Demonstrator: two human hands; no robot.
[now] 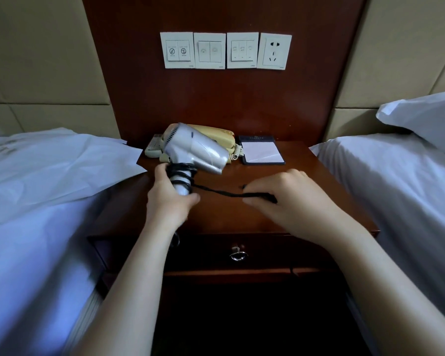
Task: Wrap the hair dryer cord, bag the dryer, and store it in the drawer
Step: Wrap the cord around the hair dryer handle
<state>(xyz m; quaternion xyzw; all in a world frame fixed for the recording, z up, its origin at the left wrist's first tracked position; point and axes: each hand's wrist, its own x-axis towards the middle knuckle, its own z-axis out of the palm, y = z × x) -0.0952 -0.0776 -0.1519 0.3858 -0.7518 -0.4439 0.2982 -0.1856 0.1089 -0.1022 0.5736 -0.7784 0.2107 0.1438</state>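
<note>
A silver hair dryer (195, 149) is held above the wooden nightstand (231, 214), nozzle pointing right and down. My left hand (168, 199) grips its handle, which has several turns of black cord (216, 191) wound around it. The cord runs taut to the right into my right hand (290, 201), which pinches a bundled length of it. A white bag (57, 165) lies flat on the left bed, its corner overlapping the nightstand. The drawer (238, 253), with a metal ring pull, sits slightly open below the top.
A yellow telephone (221, 140), a remote (153, 147) and a notepad in a dark holder (262, 151) stand at the back of the nightstand. Beds flank both sides, a pillow (427, 116) on the right. Switch plates and a socket (275, 51) are on the wall panel.
</note>
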